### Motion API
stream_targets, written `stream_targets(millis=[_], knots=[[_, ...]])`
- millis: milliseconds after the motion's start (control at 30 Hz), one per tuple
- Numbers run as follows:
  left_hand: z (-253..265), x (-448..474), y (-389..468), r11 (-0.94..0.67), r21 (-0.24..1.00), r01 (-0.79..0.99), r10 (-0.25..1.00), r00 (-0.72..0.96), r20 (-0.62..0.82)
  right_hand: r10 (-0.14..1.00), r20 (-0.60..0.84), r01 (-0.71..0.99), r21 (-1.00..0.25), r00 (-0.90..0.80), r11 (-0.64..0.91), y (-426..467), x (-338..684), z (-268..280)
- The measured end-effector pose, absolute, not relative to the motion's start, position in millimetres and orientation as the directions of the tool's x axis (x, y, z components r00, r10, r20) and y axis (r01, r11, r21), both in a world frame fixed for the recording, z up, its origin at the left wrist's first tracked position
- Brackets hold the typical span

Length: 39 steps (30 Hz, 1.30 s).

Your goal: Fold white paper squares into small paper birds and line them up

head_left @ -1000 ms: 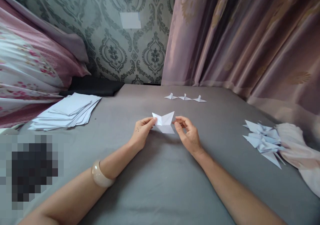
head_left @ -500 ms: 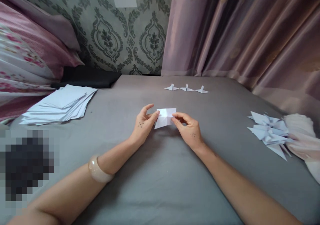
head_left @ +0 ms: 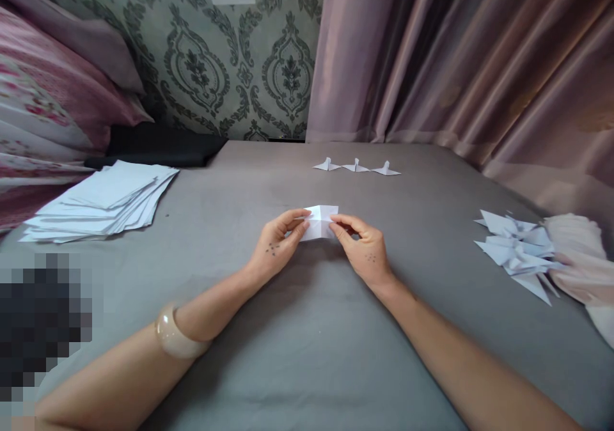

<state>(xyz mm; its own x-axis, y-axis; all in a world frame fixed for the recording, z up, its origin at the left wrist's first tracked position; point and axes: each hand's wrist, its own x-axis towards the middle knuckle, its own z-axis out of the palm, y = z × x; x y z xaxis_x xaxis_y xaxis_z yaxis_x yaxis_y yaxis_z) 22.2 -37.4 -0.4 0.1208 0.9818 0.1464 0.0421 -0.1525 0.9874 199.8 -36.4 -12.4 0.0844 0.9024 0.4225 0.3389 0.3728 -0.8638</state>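
A small white sheet of paper [head_left: 320, 222] with crossing crease lines is held up between both hands, above the grey cloth surface. My left hand [head_left: 278, 240] pinches its left edge between thumb and fingers. On the opposite edge, my right hand [head_left: 362, 243] grips the paper with thumb and forefinger, its other fingers curled behind. The paper is slightly bent along its creases. Beyond the hands, three folded paper birds [head_left: 356, 166] stand in a row.
To the left lies a stack of white paper [head_left: 103, 194], with a black cloth [head_left: 163, 144] behind it. Several folded paper cranes [head_left: 518, 245] are heaped at the right beside a pale crumpled cloth [head_left: 578, 245]. Curtains [head_left: 432, 66] and a patterned wall [head_left: 240, 66] border the back.
My left hand's fingers have come down onto the paper's left edge, where before the forefinger was raised. My right hand keeps its grip. The view has shifted slightly.
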Motion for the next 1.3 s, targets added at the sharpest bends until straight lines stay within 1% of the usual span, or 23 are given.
stream_targets(millis=[100, 267, 400, 500, 633, 700, 767, 833, 900, 967, 1033, 1067, 1167, 1300], knots=[[-3, 22, -37, -0.179, 0.982, 0.056, 0.974, 0.149, 0.169, 0.906, 0.416, 0.336, -0.867, 0.083, 0.368, -36, 199, -13], [-3, 21, -36, -0.195, 0.979, 0.064, 0.975, 0.125, 0.186, 0.908, 0.416, 0.318, -0.870, 0.059, 0.378, -37, 198, -14], [-3, 20, -36, -0.217, 0.973, 0.078, 0.969, 0.140, 0.205, 0.899, 0.435, 0.290, -0.867, 0.043, 0.406, -36, 199, -15], [-4, 20, -35, -0.285, 0.948, 0.144, 0.955, 0.126, 0.268, 0.882, 0.471, 0.262, -0.851, 0.000, 0.455, -35, 200, -16], [-4, 18, -34, -0.399, 0.874, 0.278, 0.917, 0.091, 0.389, 0.852, 0.523, 0.288, -0.811, -0.033, 0.509, -35, 201, -15], [-3, 17, -34, -0.443, 0.845, 0.300, 0.895, 0.088, 0.438, 0.846, 0.531, 0.282, -0.804, -0.057, 0.524, -36, 202, -13], [-1, 16, -34, -0.457, 0.843, 0.283, 0.889, 0.104, 0.447, 0.863, 0.497, 0.259, -0.825, -0.088, 0.502, -37, 202, -11], [2, 15, -35, -0.435, 0.872, 0.225, 0.900, 0.140, 0.413, 0.895, 0.430, 0.230, -0.865, -0.119, 0.446, -39, 202, -9], [4, 16, -36, -0.346, 0.931, 0.114, 0.928, 0.186, 0.322, 0.917, 0.371, 0.191, -0.899, -0.146, 0.394, -41, 202, -7], [5, 18, -37, -0.181, 0.983, -0.032, 0.954, 0.235, 0.183, 0.927, 0.340, 0.128, -0.924, -0.159, 0.360, -42, 201, -6], [5, 20, -37, -0.016, 0.989, -0.149, 0.965, 0.258, 0.055, 0.939, 0.313, 0.068, -0.943, -0.144, 0.325, -43, 200, -5], [5, 21, -37, 0.037, 0.982, -0.186, 0.968, 0.250, 0.011, 0.944, 0.300, 0.047, -0.950, -0.135, 0.309, -44, 199, -5], [4, 22, -35, 0.091, 0.969, -0.228, 0.979, 0.199, -0.045, 0.955, 0.261, 0.040, -0.962, -0.139, 0.269, -46, 200, -1], [4, 22, -34, 0.092, 0.970, -0.224, 0.983, 0.178, -0.052, 0.960, 0.204, 0.106, -0.968, -0.194, 0.227, -49, 201, 5]])
